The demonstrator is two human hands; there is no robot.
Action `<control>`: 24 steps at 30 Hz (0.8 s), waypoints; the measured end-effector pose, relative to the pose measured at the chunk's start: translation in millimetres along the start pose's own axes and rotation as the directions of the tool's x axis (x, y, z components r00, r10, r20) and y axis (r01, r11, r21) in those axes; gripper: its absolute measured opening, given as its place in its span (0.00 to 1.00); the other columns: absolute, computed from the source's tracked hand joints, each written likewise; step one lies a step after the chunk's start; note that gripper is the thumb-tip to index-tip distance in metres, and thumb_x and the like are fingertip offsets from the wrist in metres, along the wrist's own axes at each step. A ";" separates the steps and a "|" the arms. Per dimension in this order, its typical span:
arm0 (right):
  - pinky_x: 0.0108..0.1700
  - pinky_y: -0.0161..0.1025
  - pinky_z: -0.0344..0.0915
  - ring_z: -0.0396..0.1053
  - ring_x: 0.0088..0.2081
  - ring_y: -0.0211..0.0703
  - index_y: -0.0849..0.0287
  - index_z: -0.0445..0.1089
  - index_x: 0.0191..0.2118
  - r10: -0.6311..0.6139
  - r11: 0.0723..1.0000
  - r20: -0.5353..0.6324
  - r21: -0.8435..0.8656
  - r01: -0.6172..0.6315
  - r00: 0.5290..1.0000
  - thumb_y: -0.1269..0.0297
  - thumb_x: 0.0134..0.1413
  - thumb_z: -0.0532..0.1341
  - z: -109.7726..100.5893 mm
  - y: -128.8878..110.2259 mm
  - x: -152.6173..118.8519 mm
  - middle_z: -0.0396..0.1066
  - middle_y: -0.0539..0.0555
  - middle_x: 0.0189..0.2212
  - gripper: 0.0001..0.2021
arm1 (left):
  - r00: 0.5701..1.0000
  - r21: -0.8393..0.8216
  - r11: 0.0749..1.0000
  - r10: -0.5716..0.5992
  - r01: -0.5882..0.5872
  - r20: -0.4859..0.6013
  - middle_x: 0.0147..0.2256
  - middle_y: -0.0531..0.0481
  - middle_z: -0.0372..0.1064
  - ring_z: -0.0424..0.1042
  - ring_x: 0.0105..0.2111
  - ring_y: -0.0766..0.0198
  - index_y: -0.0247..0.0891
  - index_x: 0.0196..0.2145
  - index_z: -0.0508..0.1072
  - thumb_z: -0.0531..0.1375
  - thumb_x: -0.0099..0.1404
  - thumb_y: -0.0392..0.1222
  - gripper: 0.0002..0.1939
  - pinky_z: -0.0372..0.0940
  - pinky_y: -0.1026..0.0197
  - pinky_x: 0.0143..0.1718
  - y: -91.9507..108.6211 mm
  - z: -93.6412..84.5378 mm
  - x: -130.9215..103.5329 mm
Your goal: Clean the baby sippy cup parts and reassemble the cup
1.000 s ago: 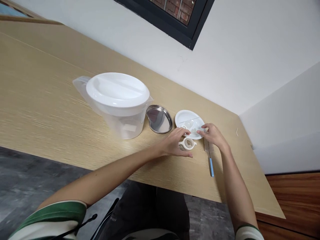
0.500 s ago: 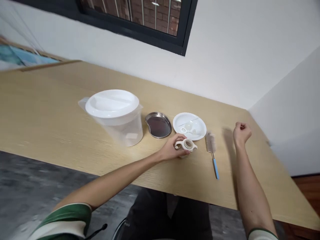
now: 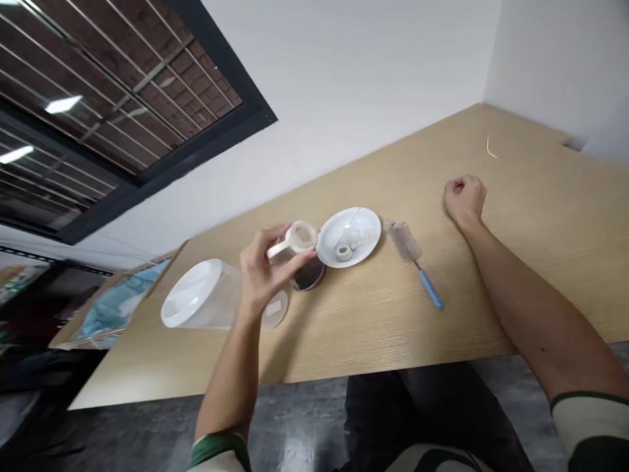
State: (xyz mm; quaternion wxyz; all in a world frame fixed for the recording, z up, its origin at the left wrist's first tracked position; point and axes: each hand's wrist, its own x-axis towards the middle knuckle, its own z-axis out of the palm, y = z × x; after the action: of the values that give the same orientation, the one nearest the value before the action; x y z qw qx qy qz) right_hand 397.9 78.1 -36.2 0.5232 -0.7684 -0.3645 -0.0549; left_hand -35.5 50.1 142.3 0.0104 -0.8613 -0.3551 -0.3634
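Observation:
My left hand [image 3: 263,265] grips a small whitish baby bottle [image 3: 299,241] by its neck and curved handle, raised over the table with its round opening turned toward me. Its lower part is hidden. Behind it, a dark-bottomed metal kidney tray [image 3: 308,274] is partly covered. Right of the bottle sits a white oval plate [image 3: 331,226] holding a ring, translucent pieces and a thin rod. A bottle brush [image 3: 430,288] with a blue handle lies between the plate and my right hand [image 3: 466,198]. That hand is curled into a fist near the tabletop, with nothing visible in it.
A lidded translucent pitcher [image 3: 191,295] stands left of my left forearm, partly hidden by it. A thin pale bent strip [image 3: 490,149] lies toward the back right of the wooden table [image 3: 344,328]. A barred window [image 3: 122,85] is set in the wall behind.
My left hand has lifted the bottle and moved it left, partly over the tray. My right hand stays closed. The view has turned and tilted.

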 end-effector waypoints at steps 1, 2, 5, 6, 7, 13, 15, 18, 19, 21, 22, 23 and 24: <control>0.50 0.49 0.63 0.66 0.39 0.50 0.55 0.61 0.28 -0.007 1.000 0.007 0.005 0.007 1.000 0.67 0.55 0.56 1.8 0.9 -0.2 0.67 0.57 0.31 0.06 | 0.979 0.122 0.983 0.114 -0.136 0.166 0.50 0.41 0.73 0.73 0.50 0.51 0.41 0.53 0.70 0.69 0.61 0.57 0.28 0.68 0.48 0.51 6.3 -5.3 17.6; 0.51 0.49 0.63 0.67 0.40 0.50 0.55 0.62 0.29 -0.013 1.000 0.013 0.012 0.013 1.000 0.67 0.56 0.56 3.6 1.8 -0.8 0.68 0.58 0.32 0.05 | 0.926 0.209 0.933 0.224 -0.295 0.304 0.50 0.40 0.73 0.73 0.50 0.51 0.40 0.53 0.70 0.66 0.65 0.53 0.24 0.68 0.48 0.51 12.9 -7.0 34.4; 0.51 0.49 0.63 0.68 0.42 0.52 0.57 0.65 0.31 -0.002 1.000 0.042 0.030 0.001 0.999 0.67 0.56 0.56 7.6 4.2 -2.8 0.70 0.60 0.35 0.04 | 0.637 0.323 0.684 0.268 -0.654 0.723 0.50 0.38 0.73 0.70 0.49 0.49 0.39 0.53 0.72 0.59 0.71 0.41 0.14 0.66 0.48 0.50 27.7 5.4 74.8; 0.51 0.49 0.63 0.68 0.43 0.52 0.58 0.66 0.31 0.006 0.999 0.057 0.035 -0.008 0.998 0.67 0.56 0.56 8.5 4.8 -3.3 0.70 0.60 0.35 0.04 | 0.524 0.299 0.604 0.237 -0.739 0.818 0.48 0.39 0.73 0.70 0.48 0.50 0.39 0.51 0.73 0.57 0.72 0.37 0.12 0.65 0.49 0.48 30.2 12.2 85.1; 0.50 0.49 0.63 0.68 0.43 0.53 0.58 0.66 0.31 0.015 0.999 0.071 0.039 -0.018 0.997 0.67 0.57 0.56 9.2 5.3 -3.6 0.71 0.61 0.35 0.04 | 0.432 0.267 0.540 0.205 -0.799 0.878 0.46 0.39 0.74 0.70 0.46 0.51 0.39 0.49 0.74 0.54 0.72 0.34 0.12 0.64 0.50 0.48 31.7 19.0 94.1; 0.52 0.50 0.63 0.68 0.45 0.54 0.60 0.69 0.33 0.042 0.995 0.079 0.084 -0.049 0.996 0.65 0.60 0.56 11.5 6.7 -4.7 0.70 0.61 0.37 0.07 | 0.488 0.373 0.378 0.276 -0.847 0.828 0.46 0.37 0.71 0.67 0.45 0.49 0.40 0.51 0.74 0.54 0.70 0.32 0.15 0.64 0.46 0.45 35.9 49.5 123.4; 0.53 0.51 0.63 0.67 0.46 0.54 0.60 0.69 0.34 0.043 0.994 0.095 0.097 -0.052 0.995 0.64 0.62 0.56 11.7 6.2 -4.9 0.70 0.61 0.37 0.08 | 0.374 0.284 0.339 0.241 -0.897 0.896 0.41 0.39 0.72 0.68 0.42 0.51 0.39 0.48 0.75 0.52 0.70 0.30 0.15 0.64 0.49 0.43 36.9 57.5 122.4; 0.55 0.52 0.62 0.68 0.48 0.54 0.61 0.69 0.35 0.057 0.993 0.123 0.093 -0.068 0.991 0.64 0.63 0.55 12.1 5.1 -4.7 0.69 0.62 0.38 0.09 | 0.359 0.265 0.348 0.243 -0.899 0.901 0.42 0.38 0.72 0.69 0.42 0.51 0.38 0.48 0.75 0.53 0.70 0.30 0.14 0.64 0.50 0.42 33.9 62.9 120.1; 0.55 0.52 0.62 0.68 0.48 0.54 0.61 0.69 0.35 0.062 0.993 0.128 0.091 -0.074 0.990 0.64 0.63 0.55 12.3 4.8 -4.4 0.69 0.62 0.38 0.09 | 0.394 0.290 0.365 0.251 -0.885 0.884 0.43 0.37 0.72 0.69 0.43 0.51 0.38 0.48 0.75 0.54 0.70 0.31 0.13 0.63 0.50 0.42 31.8 62.7 120.3; 0.56 0.53 0.62 0.68 0.48 0.54 0.60 0.69 0.35 0.064 0.993 0.131 0.095 -0.077 0.989 0.63 0.63 0.55 12.8 4.8 -4.0 0.70 0.62 0.39 0.09 | 0.399 0.289 0.395 0.233 -0.872 0.887 0.41 0.38 0.72 0.69 0.42 0.51 0.39 0.45 0.76 0.56 0.70 0.31 0.11 0.63 0.51 0.42 27.3 60.7 121.8; 0.56 0.53 0.62 0.68 0.48 0.54 0.60 0.68 0.35 0.062 0.992 0.130 0.100 -0.076 0.990 0.63 0.63 0.55 13.1 5.0 -3.7 0.70 0.62 0.39 0.09 | 0.377 0.268 0.403 0.220 -0.875 0.900 0.40 0.39 0.73 0.69 0.42 0.51 0.39 0.44 0.76 0.56 0.69 0.31 0.11 0.62 0.52 0.41 25.3 59.4 122.5; 0.56 0.53 0.62 0.68 0.47 0.54 0.60 0.68 0.35 0.061 0.992 0.128 0.105 -0.075 0.990 0.63 0.63 0.55 13.3 5.3 -3.5 0.70 0.62 0.39 0.09 | 0.369 0.258 0.411 0.219 -0.874 0.903 0.39 0.39 0.73 0.69 0.42 0.52 0.40 0.44 0.76 0.56 0.69 0.31 0.11 0.62 0.52 0.41 23.7 58.3 122.8; 0.56 0.52 0.62 0.68 0.47 0.54 0.60 0.68 0.35 0.061 0.992 0.127 0.105 -0.075 0.990 0.63 0.62 0.55 13.4 5.6 -3.4 0.71 0.62 0.39 0.08 | 0.389 0.269 0.422 0.231 -0.866 0.892 0.40 0.39 0.73 0.69 0.42 0.51 0.40 0.45 0.76 0.56 0.69 0.31 0.12 0.62 0.52 0.42 22.6 57.2 122.7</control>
State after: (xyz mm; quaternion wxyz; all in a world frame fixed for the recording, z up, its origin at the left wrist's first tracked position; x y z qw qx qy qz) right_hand 394.9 86.7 -48.0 0.5425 -0.7525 -0.3721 0.0308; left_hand 73.3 123.1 183.3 0.3318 -0.9117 -0.0871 0.2261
